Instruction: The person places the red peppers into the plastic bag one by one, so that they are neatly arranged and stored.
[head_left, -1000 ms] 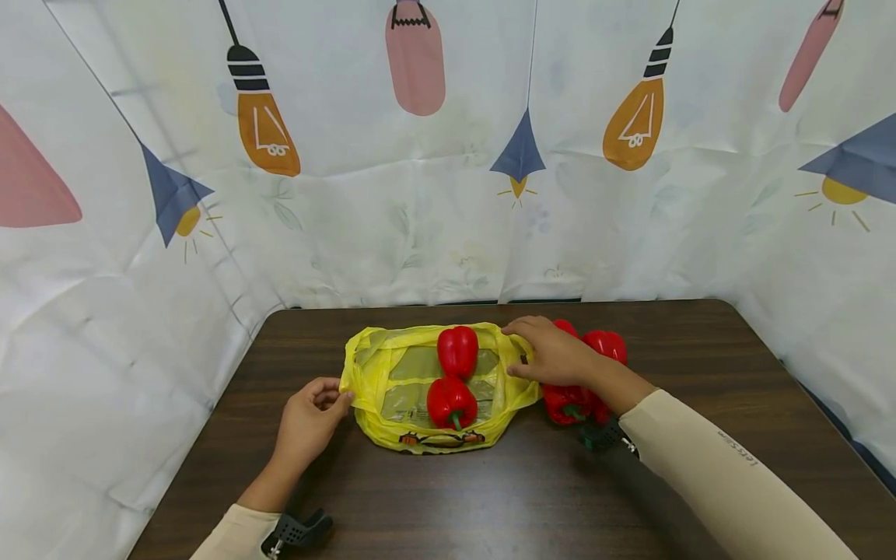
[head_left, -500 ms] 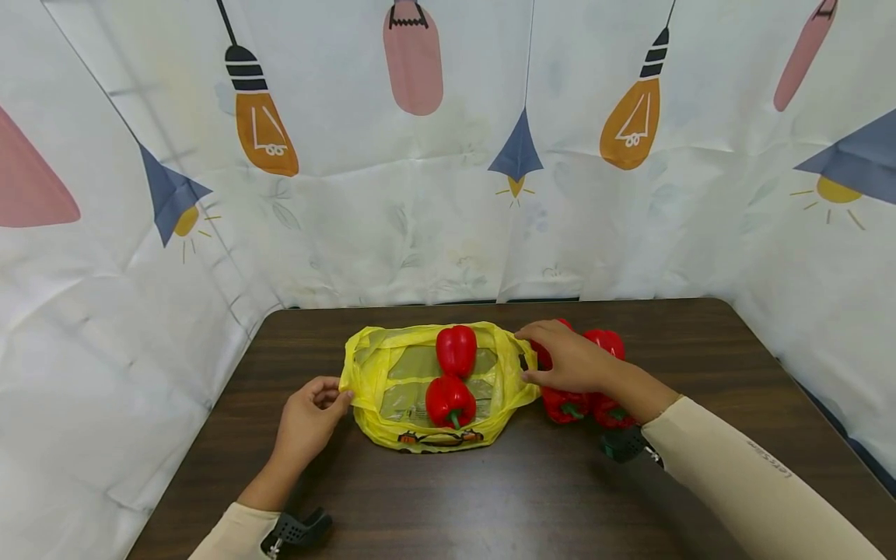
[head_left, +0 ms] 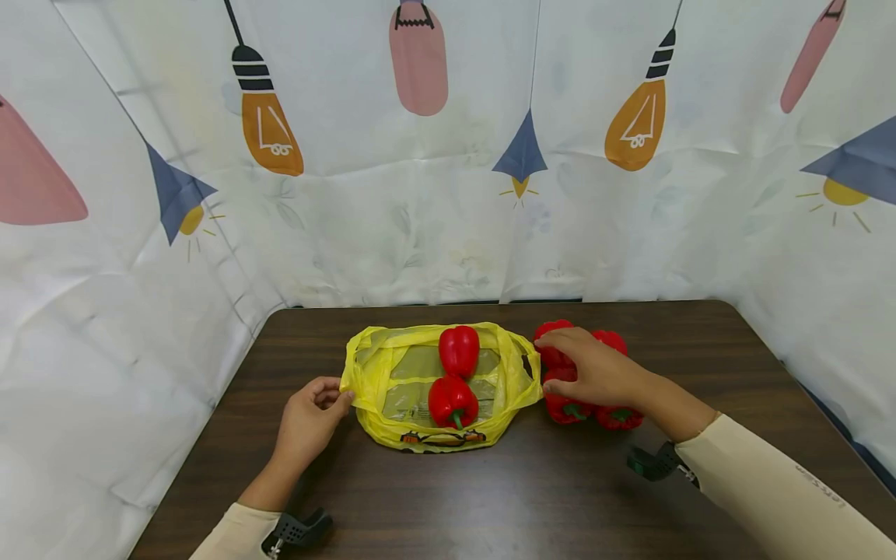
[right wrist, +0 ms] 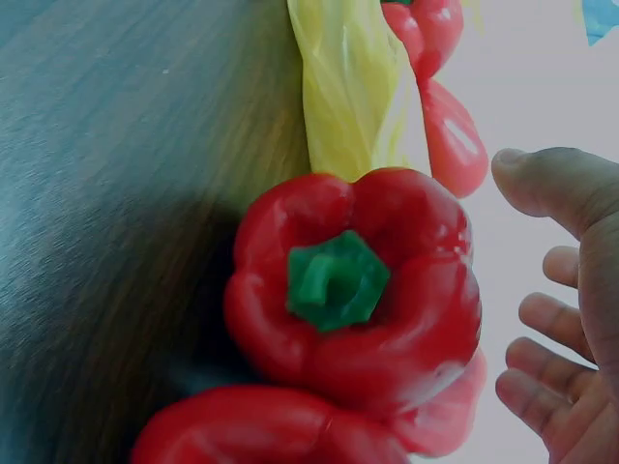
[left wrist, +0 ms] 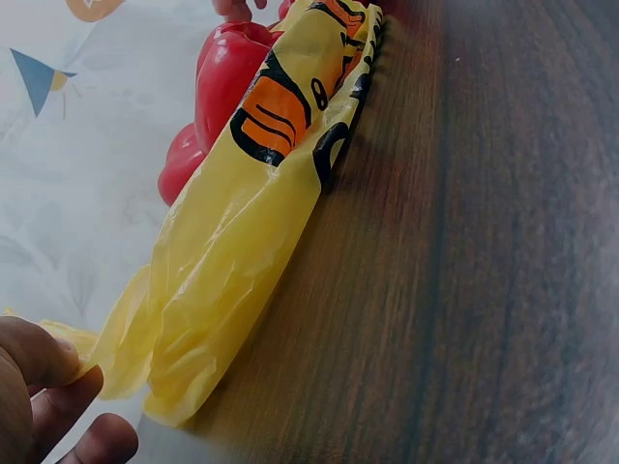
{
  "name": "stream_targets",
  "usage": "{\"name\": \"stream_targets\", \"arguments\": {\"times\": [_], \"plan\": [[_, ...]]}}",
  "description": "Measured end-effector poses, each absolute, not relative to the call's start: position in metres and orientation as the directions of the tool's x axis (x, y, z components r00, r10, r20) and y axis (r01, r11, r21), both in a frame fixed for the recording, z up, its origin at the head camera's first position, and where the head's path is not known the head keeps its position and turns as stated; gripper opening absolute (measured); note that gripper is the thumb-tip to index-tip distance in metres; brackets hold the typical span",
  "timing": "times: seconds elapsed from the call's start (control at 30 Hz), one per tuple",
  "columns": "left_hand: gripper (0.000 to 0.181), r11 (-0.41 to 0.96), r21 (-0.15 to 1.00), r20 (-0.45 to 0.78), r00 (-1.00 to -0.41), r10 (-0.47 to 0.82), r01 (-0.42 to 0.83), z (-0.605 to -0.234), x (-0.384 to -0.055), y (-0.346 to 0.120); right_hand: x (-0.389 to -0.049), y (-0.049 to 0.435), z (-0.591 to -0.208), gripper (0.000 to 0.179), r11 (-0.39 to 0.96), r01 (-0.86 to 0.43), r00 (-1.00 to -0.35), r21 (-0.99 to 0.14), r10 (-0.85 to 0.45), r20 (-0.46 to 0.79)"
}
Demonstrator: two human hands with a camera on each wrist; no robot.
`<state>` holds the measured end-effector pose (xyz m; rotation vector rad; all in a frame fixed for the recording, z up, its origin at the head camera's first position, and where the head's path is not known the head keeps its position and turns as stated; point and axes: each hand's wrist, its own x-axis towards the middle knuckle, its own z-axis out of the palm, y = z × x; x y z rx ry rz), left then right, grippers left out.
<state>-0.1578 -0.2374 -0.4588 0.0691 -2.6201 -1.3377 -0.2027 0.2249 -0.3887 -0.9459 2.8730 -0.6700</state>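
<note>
A yellow plastic bag point(head_left: 378, 424) lies spread on the table, its mouth facing up. Two red bell peppers are in it, the nearer pepper point(head_left: 453, 402) in front of the farther pepper point(head_left: 459, 351). My left hand point(head_left: 313, 420) pinches the bag's left edge between thumb and finger, as the left wrist view also shows. Over a cluster of red bell peppers to the right of the bag hovers my right hand point(head_left: 595, 369), fingers spread and holding nothing. In the right wrist view a pepper with a green stem point(right wrist: 353, 290) sits just beside that hand.
The dark wooden table point(head_left: 504, 498) reaches back to a printed white cloth point(head_left: 420, 233) hanging behind it. Among the clustered peppers are a back right pepper point(head_left: 610, 341) and a front right pepper point(head_left: 619, 418). A dark band point(head_left: 301, 530) circles the left wrist.
My right hand has moved right, away from the bag's right edge and over the pepper cluster. My left hand stays at the bag's left edge, and the two peppers inside lie as before.
</note>
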Motion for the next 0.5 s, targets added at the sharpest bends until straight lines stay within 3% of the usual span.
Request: {"name": "stream_targets", "arguments": {"times": [0.5], "plan": [[0.024,0.585,0.81,0.159,-0.979,-0.13,0.054,-0.457,-0.159,-0.235,-0.181,0.256,-0.394,0.07,0.737,-0.542,-0.832,-0.403,-0.539,0.133]]}}
